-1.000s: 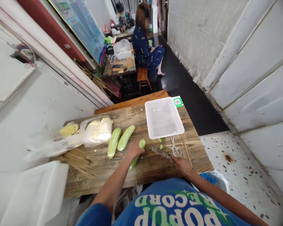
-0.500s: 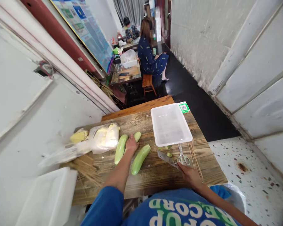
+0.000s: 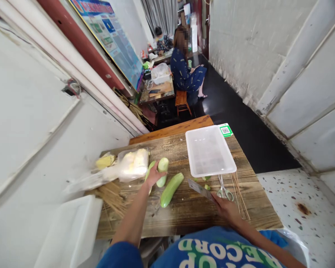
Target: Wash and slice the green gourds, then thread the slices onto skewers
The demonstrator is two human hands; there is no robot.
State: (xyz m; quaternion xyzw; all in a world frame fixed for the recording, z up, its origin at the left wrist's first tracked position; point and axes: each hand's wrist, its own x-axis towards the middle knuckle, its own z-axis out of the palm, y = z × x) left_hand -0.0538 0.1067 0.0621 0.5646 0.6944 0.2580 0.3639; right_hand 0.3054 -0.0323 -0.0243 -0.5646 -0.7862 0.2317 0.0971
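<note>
Zucchini, pale-green, cylindrical (image 3: 163,164), slick, I'd guess; left hand (image 3: 155,176) clasps mid-body, best hold; right hand (image 3: 227,210), at its four o'clock, grips grey metal knife (image 3: 201,190).

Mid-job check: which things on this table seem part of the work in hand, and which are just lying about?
Likely part of it:
- knife, in the right hand
- held squash, in the left hand
- squash nearest the knife
- green offcuts
- perhaps the white tray

Seemingly just lying about:
- scissors
- thin sticks
- QR-code card
- plastic bag
</note>
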